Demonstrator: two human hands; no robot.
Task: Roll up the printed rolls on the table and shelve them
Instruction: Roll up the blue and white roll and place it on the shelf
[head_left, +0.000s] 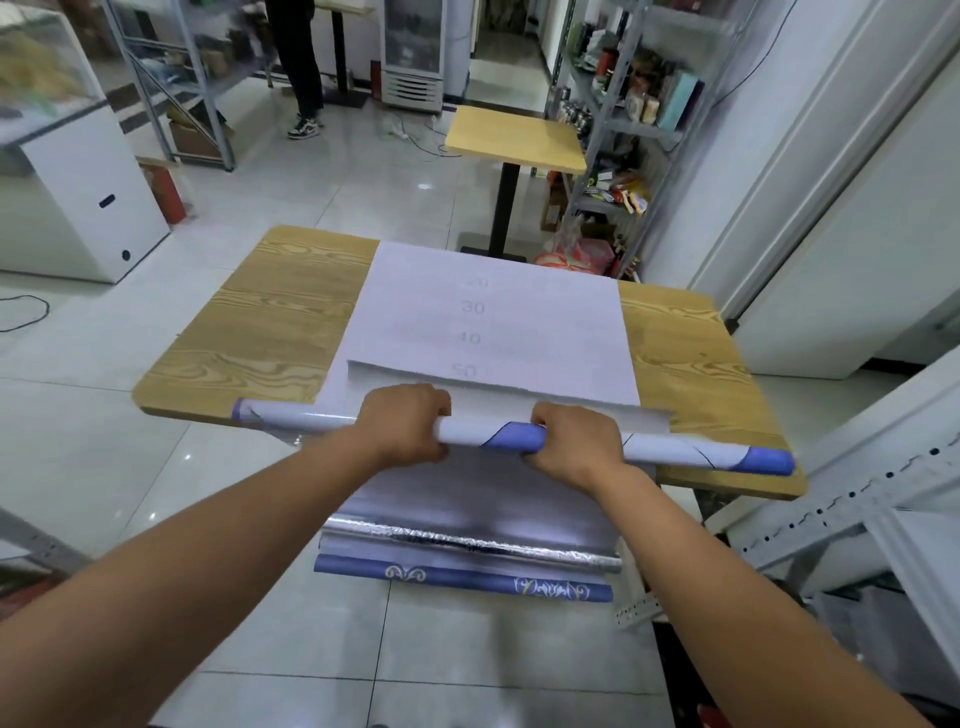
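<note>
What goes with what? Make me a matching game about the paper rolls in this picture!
1 roll at table edge
2 numbered sheet
3 upper hanging roll
4 lower hanging roll

A shiny silver
B gripped by left hand and right hand
C blue with pale swirls
D flat on wooden table

Pairs: 1-B, 2-D, 3-A, 4-C

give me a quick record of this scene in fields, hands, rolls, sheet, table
left hand: grips the printed roll, left of its middle
right hand: grips the same roll, apart from the left hand
printed roll: white and blue, lying across the near edge of the wooden table
white sheet: flat on the table beyond the roll, numbers printed on it
silver roll: below the table's near edge
blue patterned roll: beside the silver roll, nearer the person
task state: sheet not yet fully rolled
</note>
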